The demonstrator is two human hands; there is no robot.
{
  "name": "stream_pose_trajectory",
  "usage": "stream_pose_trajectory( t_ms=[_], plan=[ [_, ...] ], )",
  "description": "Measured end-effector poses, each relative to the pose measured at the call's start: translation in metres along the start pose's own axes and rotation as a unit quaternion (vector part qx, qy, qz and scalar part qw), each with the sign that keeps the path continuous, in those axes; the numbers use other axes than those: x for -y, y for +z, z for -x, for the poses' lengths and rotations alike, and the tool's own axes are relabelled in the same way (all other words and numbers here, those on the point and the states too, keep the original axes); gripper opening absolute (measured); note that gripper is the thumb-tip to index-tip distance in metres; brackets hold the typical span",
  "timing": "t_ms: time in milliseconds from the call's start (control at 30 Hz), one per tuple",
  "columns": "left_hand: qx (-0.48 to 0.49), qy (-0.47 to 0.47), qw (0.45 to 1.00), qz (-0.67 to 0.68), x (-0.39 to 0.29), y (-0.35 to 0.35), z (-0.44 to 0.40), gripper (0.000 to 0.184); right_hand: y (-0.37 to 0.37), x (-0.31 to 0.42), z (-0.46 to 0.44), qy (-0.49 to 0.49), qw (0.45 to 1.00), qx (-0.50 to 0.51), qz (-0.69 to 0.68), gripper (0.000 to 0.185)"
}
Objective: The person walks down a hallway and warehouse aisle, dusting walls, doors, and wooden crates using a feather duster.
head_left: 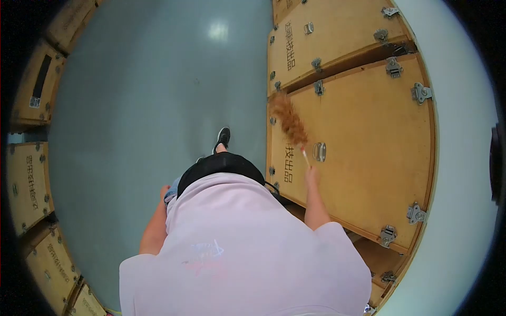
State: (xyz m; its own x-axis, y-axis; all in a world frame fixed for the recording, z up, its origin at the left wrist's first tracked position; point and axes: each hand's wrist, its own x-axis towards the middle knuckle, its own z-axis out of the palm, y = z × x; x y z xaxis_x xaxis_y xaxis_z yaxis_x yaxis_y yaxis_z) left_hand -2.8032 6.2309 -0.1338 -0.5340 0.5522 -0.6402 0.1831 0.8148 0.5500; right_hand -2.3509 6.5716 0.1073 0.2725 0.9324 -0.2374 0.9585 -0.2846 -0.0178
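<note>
My right hand (312, 173) is closed around the thin, light handle of a feather duster (289, 120). The duster's fluffy brown head is over the left part of a large wooden crate (369, 142) and reaches toward its far left corner. Whether the feathers touch the wood I cannot tell. A metal handle (319, 151) on the crate is just right of the duster's shaft. My left hand (165, 190) hangs low beside my left hip, near my blue shorts, and its fingers are mostly hidden.
Another wooden crate (337, 39) with metal latches stands beyond the first, with a narrow gap between. A white wall (458, 131) runs along the right. More crates (30, 184) line the left side of the grey floor (132, 105).
</note>
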Motion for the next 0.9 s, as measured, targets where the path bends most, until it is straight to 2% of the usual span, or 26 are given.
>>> stream_pose_trajectory(
  t_ms=[133, 267, 333, 433, 600, 667, 767, 833, 900],
  plan=[
    [0.015, -0.007, 0.999, -0.029, -0.029, -0.006, -0.002, 0.030, -0.010, 0.036, -0.063, -0.112, 0.990, -0.076, -0.038, 0.022],
    [0.023, -0.035, 0.998, -0.047, -0.038, -0.017, 0.002, 0.030, -0.021, 0.064, -0.089, -0.094, 0.994, -0.043, 0.026, 0.022],
    [0.028, -0.051, 0.998, 0.015, -0.041, -0.019, 0.004, 0.030, -0.006, 0.058, -0.103, -0.052, 0.997, 0.000, 0.049, 0.022],
    [0.010, -0.062, 0.998, 0.004, -0.048, -0.020, 0.014, 0.030, 0.017, 0.035, -0.102, -0.043, 0.993, 0.073, 0.087, 0.023],
    [0.009, -0.072, 0.997, 0.010, -0.027, 0.000, 0.012, 0.027, 0.038, -0.003, -0.074, 0.004, 0.982, 0.129, 0.136, 0.022],
    [0.008, -0.077, 0.997, 0.003, -0.032, 0.005, 0.006, 0.026, 0.037, -0.006, -0.066, -0.045, 0.930, 0.238, 0.277, 0.024],
    [0.026, -0.051, 0.997, -0.050, -0.038, 0.007, -0.013, 0.025, 0.055, -0.026, -0.083, -0.039, 0.914, 0.272, 0.298, 0.033],
    [0.028, -0.038, 0.999, -0.002, -0.042, 0.008, -0.023, 0.028, 0.058, -0.029, -0.098, -0.020, 0.913, 0.286, 0.290, 0.030],
    [0.026, -0.025, 0.999, -0.010, -0.053, 0.008, -0.032, 0.026, 0.051, -0.018, -0.106, -0.001, 0.912, 0.300, 0.282, 0.028]
  ],
)
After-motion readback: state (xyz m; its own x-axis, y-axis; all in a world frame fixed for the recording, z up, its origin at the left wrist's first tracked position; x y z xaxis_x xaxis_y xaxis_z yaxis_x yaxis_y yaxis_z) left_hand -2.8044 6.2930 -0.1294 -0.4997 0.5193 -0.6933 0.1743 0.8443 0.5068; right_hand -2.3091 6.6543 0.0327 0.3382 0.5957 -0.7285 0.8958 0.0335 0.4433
